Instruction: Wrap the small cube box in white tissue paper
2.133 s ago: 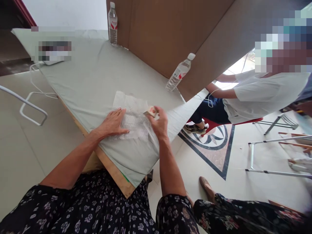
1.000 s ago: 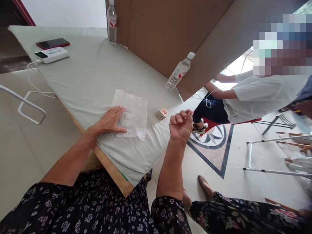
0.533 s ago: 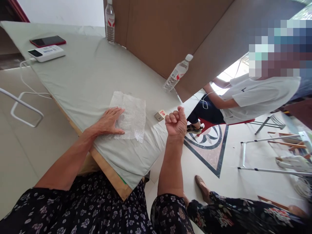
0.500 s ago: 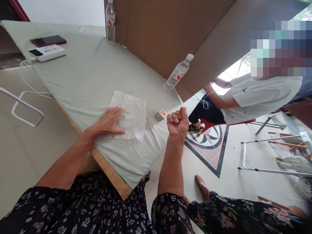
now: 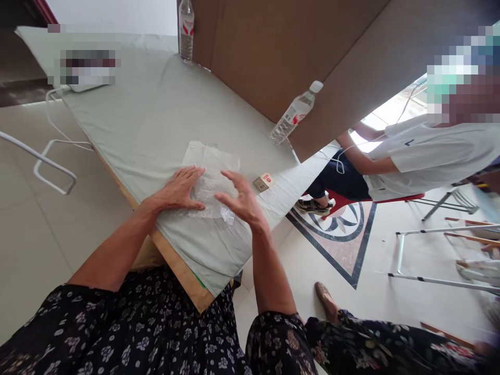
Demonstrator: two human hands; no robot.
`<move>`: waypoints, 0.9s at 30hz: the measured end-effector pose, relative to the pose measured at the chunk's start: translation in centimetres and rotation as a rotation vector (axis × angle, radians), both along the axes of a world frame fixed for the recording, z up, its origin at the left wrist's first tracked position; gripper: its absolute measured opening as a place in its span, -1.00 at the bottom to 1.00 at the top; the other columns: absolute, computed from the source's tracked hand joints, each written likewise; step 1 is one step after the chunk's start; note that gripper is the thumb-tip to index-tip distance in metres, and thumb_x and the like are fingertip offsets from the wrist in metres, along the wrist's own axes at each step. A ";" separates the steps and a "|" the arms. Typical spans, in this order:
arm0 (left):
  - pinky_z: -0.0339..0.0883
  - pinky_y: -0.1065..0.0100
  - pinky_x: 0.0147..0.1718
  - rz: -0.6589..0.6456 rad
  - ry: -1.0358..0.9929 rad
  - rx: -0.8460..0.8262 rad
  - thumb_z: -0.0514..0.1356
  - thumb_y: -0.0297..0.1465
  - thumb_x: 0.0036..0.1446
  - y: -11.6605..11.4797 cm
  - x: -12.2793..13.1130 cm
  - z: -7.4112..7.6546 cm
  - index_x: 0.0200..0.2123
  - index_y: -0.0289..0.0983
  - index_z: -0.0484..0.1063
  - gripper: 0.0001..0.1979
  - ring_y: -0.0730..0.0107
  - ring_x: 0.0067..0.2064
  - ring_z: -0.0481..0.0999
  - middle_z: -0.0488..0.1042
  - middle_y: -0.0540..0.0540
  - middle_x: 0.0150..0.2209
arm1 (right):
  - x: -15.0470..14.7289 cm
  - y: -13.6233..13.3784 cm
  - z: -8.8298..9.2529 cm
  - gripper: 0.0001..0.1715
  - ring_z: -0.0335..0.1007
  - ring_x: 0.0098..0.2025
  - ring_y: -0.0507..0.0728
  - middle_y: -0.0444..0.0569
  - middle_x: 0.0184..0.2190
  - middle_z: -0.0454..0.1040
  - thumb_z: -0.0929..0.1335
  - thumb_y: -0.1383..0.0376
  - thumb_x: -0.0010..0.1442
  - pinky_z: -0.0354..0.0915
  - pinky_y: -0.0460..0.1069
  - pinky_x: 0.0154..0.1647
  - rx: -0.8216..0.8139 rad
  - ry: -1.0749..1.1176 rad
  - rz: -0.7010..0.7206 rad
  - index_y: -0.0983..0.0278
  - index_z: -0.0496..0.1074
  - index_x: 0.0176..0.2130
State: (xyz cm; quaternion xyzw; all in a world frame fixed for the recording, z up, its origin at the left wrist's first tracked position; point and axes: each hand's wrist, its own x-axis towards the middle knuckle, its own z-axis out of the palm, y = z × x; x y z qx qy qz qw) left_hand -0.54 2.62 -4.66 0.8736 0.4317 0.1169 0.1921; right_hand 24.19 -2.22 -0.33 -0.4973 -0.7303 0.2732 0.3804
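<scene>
A sheet of clear bubble wrap (image 5: 213,179) lies on the cloth-covered table near its front corner. Across its left edge rests my left hand (image 5: 180,190), fingers stretched out and thumb apart. My right hand (image 5: 241,198) is over the right side of the sheet, slightly blurred, with thumb and fingers spread and nothing between them; whether it touches the sheet I cannot tell. Just right of that hand is a small beige and brown box (image 5: 264,182) with a red mark.
A tilted water bottle (image 5: 296,114) and an upright one (image 5: 186,34) stand by a large brown cardboard panel (image 5: 273,47). A white device (image 5: 91,78) with a cable lies at the far left. One person in a white shirt (image 5: 433,153) sits at the right.
My right hand has come down leftward from beside the small box to the bubble wrap, and its closed fingers have spread. My left hand stays on the sheet. The view has shifted slightly.
</scene>
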 end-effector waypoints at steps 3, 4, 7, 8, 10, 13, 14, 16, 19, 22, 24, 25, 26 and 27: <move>-0.13 -0.10 0.46 0.010 0.019 -0.001 0.34 0.11 0.00 0.0 0.1 0.2 0.50 -0.31 -0.05 0.17 -0.25 0.53 0.02 0.06 -0.39 0.51 | -2.1 0.9 -2.2 -0.21 0.16 0.46 0.38 0.17 0.41 0.31 0.51 -0.04 0.21 0.10 0.33 0.44 -0.029 -0.407 -0.009 0.20 0.40 0.31; -0.11 -0.09 0.46 0.008 0.025 -0.006 0.34 0.10 0.02 -0.1 0.1 0.4 0.50 -0.31 -0.04 0.15 -0.25 0.52 0.03 0.07 -0.40 0.51 | -2.3 1.1 -2.8 -0.22 0.14 0.48 0.38 0.19 0.42 0.29 0.49 -0.03 0.23 0.08 0.33 0.45 -0.041 -0.481 -0.009 0.21 0.40 0.31; -0.06 -0.10 0.44 0.047 0.041 -0.005 0.26 0.08 0.12 -0.7 0.0 1.1 0.49 -0.32 0.01 0.03 -0.22 0.51 0.08 0.13 -0.40 0.49 | -2.3 1.2 -3.9 -0.28 0.11 0.49 0.34 0.16 0.44 0.26 0.41 -0.07 0.32 0.08 0.29 0.47 -0.033 -0.560 -0.001 0.19 0.39 0.32; -0.07 -0.11 0.44 0.078 0.052 -0.001 0.23 0.07 0.16 -0.9 -0.1 1.3 0.48 -0.33 0.03 -0.01 -0.22 0.51 0.09 0.14 -0.41 0.48 | -2.2 1.2 -4.1 -0.29 0.11 0.50 0.34 0.15 0.45 0.26 0.39 -0.08 0.33 0.07 0.28 0.47 -0.022 -0.559 -0.001 0.19 0.39 0.32; -0.14 -0.14 0.45 0.135 0.080 -0.002 0.22 0.05 0.18 -1.3 -0.3 1.5 0.47 -0.34 0.05 -0.04 -0.21 0.51 0.08 0.14 -0.42 0.48 | -2.1 1.1 -4.4 -0.29 0.11 0.50 0.33 0.15 0.44 0.27 0.39 -0.08 0.33 0.07 0.28 0.47 -0.006 -0.546 0.005 0.19 0.38 0.32; -0.27 -0.16 0.47 0.149 0.108 -0.034 0.25 0.05 0.14 -1.4 -0.7 1.3 0.49 -0.33 0.00 0.01 -0.17 0.54 0.00 0.07 -0.40 0.51 | -1.4 1.0 -4.7 -0.32 0.17 0.47 0.33 0.16 0.42 0.30 0.42 -0.04 0.29 0.10 0.30 0.45 0.039 -0.475 -0.013 0.17 0.41 0.28; -0.30 -0.15 0.48 0.143 0.112 -0.046 0.25 0.05 0.13 -1.4 -0.8 1.2 0.50 -0.33 -0.02 0.03 -0.15 0.55 -0.02 0.05 -0.39 0.52 | -0.8 1.0 -4.7 -0.36 0.19 0.46 0.34 0.17 0.41 0.31 0.43 -0.02 0.29 0.11 0.32 0.44 0.077 -0.432 -0.071 0.17 0.43 0.25; -0.32 -0.12 0.49 0.131 0.118 -0.060 0.26 0.06 0.12 -1.3 -0.9 1.1 0.51 -0.35 -0.06 0.07 -0.13 0.56 -0.07 0.00 -0.38 0.53 | 1.1 1.2 -4.5 -0.42 0.19 0.44 0.36 0.17 0.39 0.31 0.41 0.04 0.28 0.11 0.37 0.42 0.175 -0.333 -0.299 0.16 0.42 0.22; -0.35 -0.08 0.49 0.123 0.118 -0.061 0.25 0.07 0.12 -1.3 -1.0 1.1 0.52 -0.37 -0.08 0.09 -0.11 0.57 -0.10 -0.02 -0.39 0.54 | 4.9 1.9 -4.3 -0.20 0.14 0.45 0.43 0.26 0.41 0.23 0.44 0.09 0.16 0.11 0.45 0.37 0.220 -0.251 -0.725 0.22 0.28 0.31; -0.35 -0.08 0.49 0.124 0.103 -0.064 0.24 0.09 0.12 -1.4 -1.1 1.2 0.52 -0.36 -0.08 0.09 -0.13 0.57 -0.11 -0.02 -0.38 0.54 | 8.0 2.8 -4.6 -0.15 0.33 0.29 0.45 0.30 0.25 0.42 0.47 0.12 0.02 0.19 0.45 0.29 0.074 -0.228 -0.829 0.28 0.32 0.26; -0.35 -0.09 0.49 0.123 0.100 -0.070 0.24 0.09 0.12 -1.4 -1.1 1.3 0.52 -0.34 -0.09 0.09 -0.14 0.57 -0.11 -0.02 -0.37 0.54 | 8.6 3.1 -4.8 -0.31 0.46 0.10 0.35 0.18 0.06 0.57 0.45 0.12 0.02 0.28 0.38 0.24 0.021 -0.162 -0.761 0.26 0.41 0.13; -0.35 -0.09 0.49 0.122 0.102 -0.071 0.24 0.09 0.12 -1.5 -1.0 1.4 0.52 -0.34 -0.09 0.09 -0.14 0.57 -0.11 -0.03 -0.37 0.54 | 8.3 3.1 -4.7 -0.38 0.49 0.03 0.30 0.13 0.00 0.59 0.44 0.12 0.04 0.32 0.33 0.20 0.028 -0.113 -0.713 0.24 0.44 0.08; -0.35 -0.09 0.50 0.122 0.106 -0.071 0.24 0.09 0.12 -1.5 -1.0 1.5 0.52 -0.33 -0.09 0.09 -0.14 0.57 -0.11 -0.03 -0.36 0.54 | 7.6 3.0 -4.6 -0.42 0.50 -0.01 0.27 0.09 -0.03 0.61 0.44 0.11 0.05 0.36 0.29 0.16 0.048 -0.064 -0.657 0.23 0.46 0.05; -0.35 -0.09 0.50 0.123 0.109 -0.071 0.24 0.08 0.12 -1.5 -1.0 1.5 0.52 -0.33 -0.09 0.09 -0.14 0.57 -0.10 -0.03 -0.36 0.54 | 6.6 2.9 -4.5 -0.43 0.51 -0.02 0.24 0.07 -0.03 0.61 0.45 0.10 0.06 0.39 0.24 0.12 0.072 -0.019 -0.590 0.21 0.46 0.05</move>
